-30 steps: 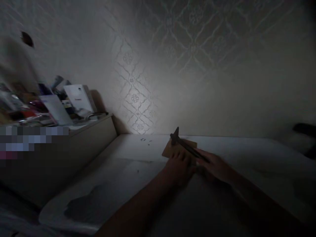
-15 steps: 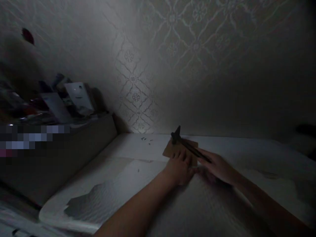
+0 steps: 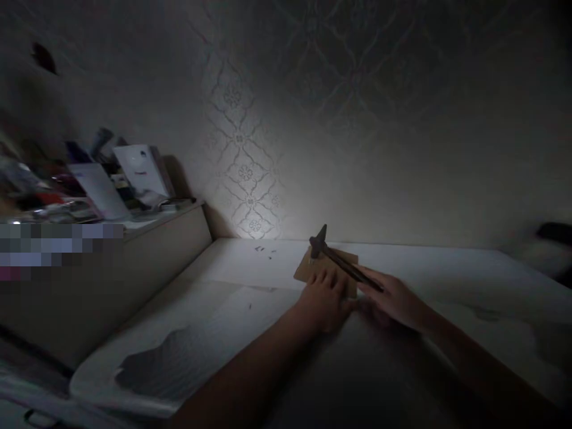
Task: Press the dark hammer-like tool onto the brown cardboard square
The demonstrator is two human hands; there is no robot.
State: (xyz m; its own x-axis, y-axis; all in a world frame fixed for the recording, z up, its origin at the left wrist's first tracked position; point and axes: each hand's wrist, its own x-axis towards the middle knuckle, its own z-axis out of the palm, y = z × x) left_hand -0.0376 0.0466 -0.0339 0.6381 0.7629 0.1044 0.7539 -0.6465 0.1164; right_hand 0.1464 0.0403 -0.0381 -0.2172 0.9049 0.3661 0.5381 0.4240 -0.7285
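Observation:
In dim light a small brown cardboard piece (image 3: pixel 307 267) lies on a white table (image 3: pixel 214 310) near the wall. My left hand (image 3: pixel 324 301) rests flat on the cardboard's near edge, fingers spread. My right hand (image 3: pixel 393 301) is closed round the handle of a dark hammer-like tool (image 3: pixel 333 259). The tool's head stands over the far end of the cardboard.
A patterned wallpapered wall (image 3: pixel 313 119) rises right behind the table. On the left, a raised shelf (image 3: pixel 170 229) carries white boxes (image 3: pixel 138 170) and cluttered items. A few tiny dark bits (image 3: pixel 264 251) lie on the table near the wall. A dark object (image 3: pixel 554 232) sits far right.
Both hands and the tool stay almost in place on the cardboard. The view shifts slightly and the lighting dims.

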